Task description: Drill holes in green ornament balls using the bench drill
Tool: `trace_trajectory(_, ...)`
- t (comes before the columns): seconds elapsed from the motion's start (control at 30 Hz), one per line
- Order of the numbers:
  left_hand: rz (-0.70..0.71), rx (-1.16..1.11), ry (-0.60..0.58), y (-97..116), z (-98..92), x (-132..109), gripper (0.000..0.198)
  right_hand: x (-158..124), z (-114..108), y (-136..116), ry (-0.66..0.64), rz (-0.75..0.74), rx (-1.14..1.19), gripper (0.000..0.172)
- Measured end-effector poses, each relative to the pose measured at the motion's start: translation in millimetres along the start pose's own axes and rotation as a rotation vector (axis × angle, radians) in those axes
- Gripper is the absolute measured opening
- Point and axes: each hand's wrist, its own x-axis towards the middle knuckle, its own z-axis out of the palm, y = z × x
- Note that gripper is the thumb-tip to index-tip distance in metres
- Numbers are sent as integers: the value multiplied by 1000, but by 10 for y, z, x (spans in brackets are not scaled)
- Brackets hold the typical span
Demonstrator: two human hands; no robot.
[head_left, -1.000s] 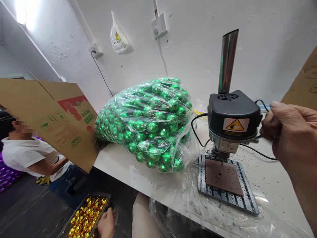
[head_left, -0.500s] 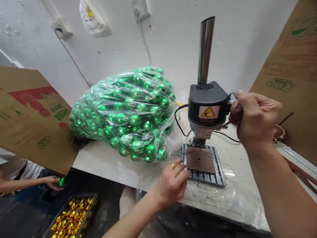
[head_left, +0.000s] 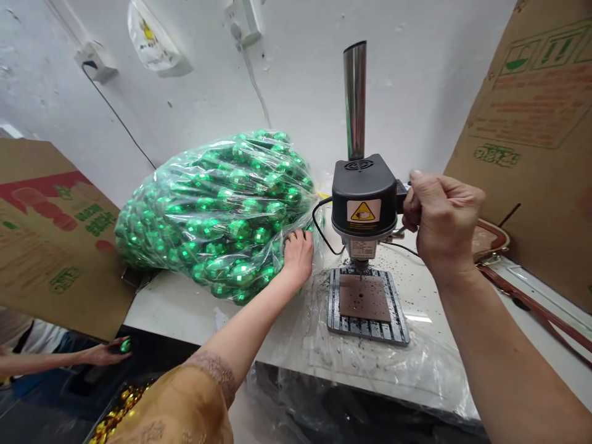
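My left hand (head_left: 300, 251) reaches into the mouth of a clear plastic bag (head_left: 303, 216) full of shiny green faceted balls (head_left: 240, 228). Its fingers are slightly apart against the bag's right side; the fingertips are partly hidden, and no ball shows in them. Raised beside the motor housing of a small bench drill press (head_left: 363, 197), my right hand (head_left: 444, 216) is closed around the feed lever, which is mostly covered by the fist. Below the chuck, a brown square board (head_left: 365, 298) with a dark hole lies on the slotted metal base (head_left: 333, 324).
Dark shavings (head_left: 319, 280) litter the white table (head_left: 166, 308). Cardboard boxes stand left (head_left: 55, 246) and right (head_left: 536, 123). A brown strap (head_left: 531, 302) lies at right. At lower left, another person's hand (head_left: 104, 354) holds a green ball near gold balls (head_left: 123, 410).
My left hand has moved from beside the drill base up and left to the bag's mouth. My right hand stays on the lever. The view has shifted slightly right.
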Motion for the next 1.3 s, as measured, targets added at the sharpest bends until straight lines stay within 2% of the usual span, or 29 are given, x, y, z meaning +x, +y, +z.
trace_trajectory(0.23, -11, 58, 60, -6, 44, 92, 46, -7, 4, -13, -4, 3, -6, 42)
trace_trajectory(0.43, -73, 59, 46, -25, 74, 279, 49, -11, 1, -26, -2, 1, -24, 42)
trace_trajectory(0.57, -89, 47, 49, -26, 62, 312, 48, -14, -4, -33, -8, 20, -27, 42)
trace_trajectory(0.8, -71, 42, 83, -26, 89, 258, 38, -10, 2, -36, -5, 17, -43, 48)
trace_trajectory(1.1, -92, -62, 73, -36, 86, 227, 45, -3, -20, 2, -27, -6, -70, 48)
trace_trajectory(1.23, -85, -231, 85, -47, 13, 38, 52, -4, -17, -20, -27, 11, -61, 47)
trace_trajectory(1.3, -49, -409, 149, -57, -31, -147, 50, -2, -15, -30, -29, 14, -68, 47)
